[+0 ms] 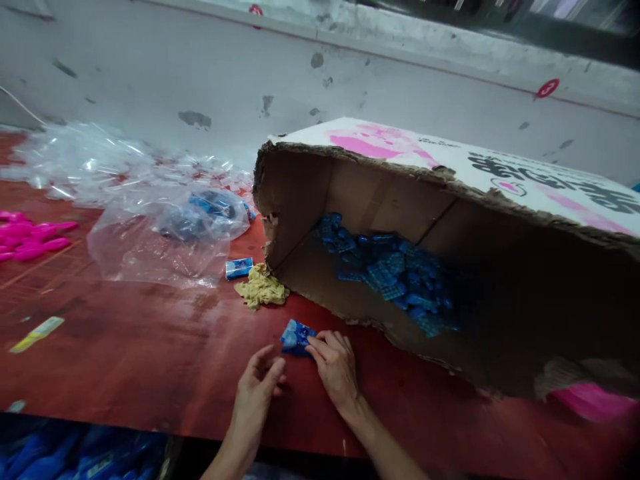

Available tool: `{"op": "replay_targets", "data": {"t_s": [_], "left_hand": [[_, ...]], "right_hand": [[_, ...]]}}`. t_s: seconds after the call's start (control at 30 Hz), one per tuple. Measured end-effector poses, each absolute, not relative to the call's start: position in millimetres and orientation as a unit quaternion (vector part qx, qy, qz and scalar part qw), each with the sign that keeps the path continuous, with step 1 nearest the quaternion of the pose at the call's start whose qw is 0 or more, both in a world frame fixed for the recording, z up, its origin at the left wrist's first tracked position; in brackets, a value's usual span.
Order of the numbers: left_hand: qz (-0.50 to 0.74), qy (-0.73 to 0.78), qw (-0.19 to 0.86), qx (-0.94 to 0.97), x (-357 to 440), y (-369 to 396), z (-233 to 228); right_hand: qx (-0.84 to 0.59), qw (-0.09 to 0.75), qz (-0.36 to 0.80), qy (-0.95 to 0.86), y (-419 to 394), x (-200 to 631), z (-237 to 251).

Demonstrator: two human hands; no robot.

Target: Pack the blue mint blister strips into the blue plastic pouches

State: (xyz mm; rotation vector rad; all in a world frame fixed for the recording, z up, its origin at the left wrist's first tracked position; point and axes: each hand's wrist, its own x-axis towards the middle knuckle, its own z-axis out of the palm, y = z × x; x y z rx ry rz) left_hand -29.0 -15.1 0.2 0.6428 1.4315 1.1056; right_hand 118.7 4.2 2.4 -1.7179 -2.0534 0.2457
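Blue packet [296, 337] pinched at near table [150, 360] edge by right hand [336, 367]; left hand [257, 390] open alongside, empty. Best steadied with both hands, clear of torn carton [350, 200].

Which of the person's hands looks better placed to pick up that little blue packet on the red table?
The right hand, probably: its fingertips already rest on the blue packet. The left hand sits just beside it, fingers curled, apparently not touching the packet.
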Motion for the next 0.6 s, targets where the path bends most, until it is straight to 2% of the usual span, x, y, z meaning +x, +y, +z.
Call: {"op": "replay_targets", "data": {"t_s": [0.07,0.17,0.27,0.33,0.37,0.43,0.6], "left_hand": [[0.457,0.575,0.642,0.221,-20,-14,2],[0.459,0.554,0.657,0.226,-13,-8,3],[0.466,0.559,0.635,0.259,-9,-4,2],[0.467,0.576,0.615,0.267,-7,-1,-1],[0.468,0.591,0.601,0.264,-6,1,-2],[0.466,0.616,0.587,0.243,-3,6,-3],[0.441,0.593,0.631,0.236,4,15,5]], "right_hand": [[-0.603,0.263,0.103,-0.747,-2,118,10],[-0.581,0.351,0.177,-0.713,-10,117,15],[-0.596,0.444,0.359,-0.565,-9,113,10],[-0.576,0.457,0.491,-0.467,-4,110,5],[-0.565,0.456,0.519,-0.452,-1,108,3],[-0.563,0.462,0.524,-0.441,6,105,0],[-0.611,0.472,0.466,-0.432,12,103,-4]]}}
